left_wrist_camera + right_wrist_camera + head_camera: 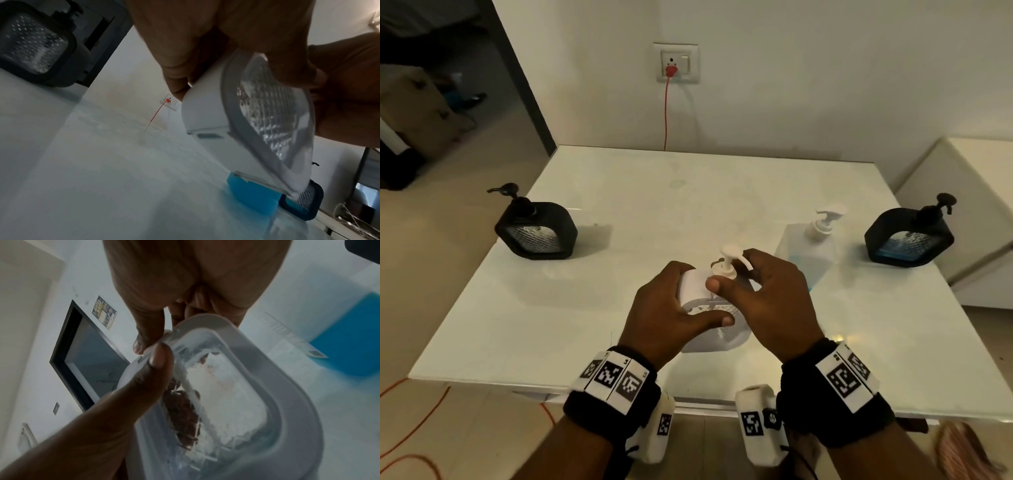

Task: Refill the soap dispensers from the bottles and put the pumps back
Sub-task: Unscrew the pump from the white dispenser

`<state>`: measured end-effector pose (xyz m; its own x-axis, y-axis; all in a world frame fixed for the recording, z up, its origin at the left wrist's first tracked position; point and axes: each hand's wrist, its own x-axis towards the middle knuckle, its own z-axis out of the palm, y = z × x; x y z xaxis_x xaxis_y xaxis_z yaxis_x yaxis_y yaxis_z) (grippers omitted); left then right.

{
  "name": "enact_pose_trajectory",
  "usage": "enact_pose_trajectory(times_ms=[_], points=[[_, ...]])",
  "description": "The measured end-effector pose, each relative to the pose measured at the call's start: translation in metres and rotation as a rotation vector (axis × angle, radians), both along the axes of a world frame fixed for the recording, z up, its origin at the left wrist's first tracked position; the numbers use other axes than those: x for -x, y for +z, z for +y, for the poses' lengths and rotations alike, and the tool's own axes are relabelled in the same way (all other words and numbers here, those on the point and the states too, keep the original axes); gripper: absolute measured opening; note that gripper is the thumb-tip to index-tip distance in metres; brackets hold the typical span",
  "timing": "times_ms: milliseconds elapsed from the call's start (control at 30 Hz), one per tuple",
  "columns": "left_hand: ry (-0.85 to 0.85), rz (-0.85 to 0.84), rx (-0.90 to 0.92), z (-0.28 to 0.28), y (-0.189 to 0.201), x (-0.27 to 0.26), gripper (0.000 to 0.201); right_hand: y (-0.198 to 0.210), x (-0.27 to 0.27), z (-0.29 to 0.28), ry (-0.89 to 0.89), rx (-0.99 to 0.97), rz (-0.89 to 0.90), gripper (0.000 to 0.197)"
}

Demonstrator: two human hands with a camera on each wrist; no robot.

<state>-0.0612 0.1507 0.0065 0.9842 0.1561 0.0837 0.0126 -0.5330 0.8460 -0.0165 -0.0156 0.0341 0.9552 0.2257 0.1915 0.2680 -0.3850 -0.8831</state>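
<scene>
Mid-task, working the white square-bodied soap dispenser with clear textured window (717, 329) at the near centre of the glossy white bench (619, 308).

Left hand (674, 308) wrapped round the dispenser body, fingers (174, 65) over the top and far side, thumb across the window; holding it steady, possibly tipped a little off the bench per the left wrist view.

Right hand (763, 301) pinching the collar of the white plastic pump (727, 262), thumb and fingers (144, 337) narrow on it. Dip tube visible inside the window in the right wrist view. Unscrewing or tightening: cannot tell from a single moment. Fill level hard to read; looks whitish, no clear blue.

Status elsewhere:
- Black square dispenser, far left (536, 229): pump on, window looks clear/empty, likely not yet filled.
- Black square dispenser, far right (909, 236): pump on, blue liquid showing, likely done.
- Clear refill bottle with blue soap and white pump (811, 250), right of centre: pump on, low level.

Estimate: one of three done, white one in progress, left one pending.
</scene>
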Motion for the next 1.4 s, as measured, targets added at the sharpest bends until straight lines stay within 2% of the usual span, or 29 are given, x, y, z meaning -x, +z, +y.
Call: enact_pose_trajectory(times_ms=[167, 300, 500, 633, 733, 833, 967, 1067, 1133, 1200, 1300, 1333, 1400], points=[[-0.056, 0.009, 0.031, -0.004, 0.002, -0.001, 0.053, 0.007, 0.000, -0.007, 0.040, 0.001, 0.009, 0.019], [-0.087, 0.025, 0.079, -0.008, 0.002, 0.000, 0.051, 0.009, 0.000, -0.013, 0.049, -0.015, 0.016, 0.019], [-0.086, -0.036, 0.085, -0.001, 0.005, 0.000, 0.062, 0.008, 0.007, -0.008, 0.092, 0.007, 0.053, 0.047], [-0.113, -0.021, 0.072, -0.001, 0.007, -0.001, 0.065, 0.008, 0.006, -0.009, 0.120, -0.050, 0.124, 0.036], [-0.173, 0.028, 0.097, 0.002, 0.007, -0.001, 0.058, 0.008, 0.007, -0.011, 0.130, -0.083, 0.134, 0.039], [-0.217, 0.054, 0.133, 0.004, 0.007, 0.000, 0.067, 0.011, 0.008, -0.011, 0.158, -0.123, 0.142, 0.044], [-0.332, 0.085, 0.307, 0.010, 0.012, 0.002, 0.063, 0.015, 0.009, -0.019, 0.301, -0.199, 0.191, 0.030], [-0.384, 0.074, 0.340, 0.014, 0.014, 0.002, 0.056, 0.018, 0.009, -0.022, 0.374, -0.210, 0.272, 0.027], [-0.356, 0.062, 0.323, 0.014, 0.011, -0.001, 0.056, 0.017, 0.008, -0.020, 0.342, -0.233, 0.296, 0.030], [-0.280, 0.044, 0.259, 0.014, 0.008, -0.004, 0.060, 0.015, 0.004, -0.019, 0.250, -0.233, 0.278, 0.049], [-0.204, 0.024, 0.164, 0.014, 0.005, -0.007, 0.063, 0.010, 0.000, -0.017, 0.133, -0.085, 0.208, 0.073], [-0.190, 0.023, 0.142, 0.014, 0.004, -0.007, 0.064, 0.009, 0.000, -0.016, 0.118, -0.042, 0.190, 0.074], [-0.164, 0.015, 0.110, 0.015, 0.003, -0.007, 0.064, 0.009, 0.001, -0.015, 0.120, 0.012, 0.160, 0.064]])
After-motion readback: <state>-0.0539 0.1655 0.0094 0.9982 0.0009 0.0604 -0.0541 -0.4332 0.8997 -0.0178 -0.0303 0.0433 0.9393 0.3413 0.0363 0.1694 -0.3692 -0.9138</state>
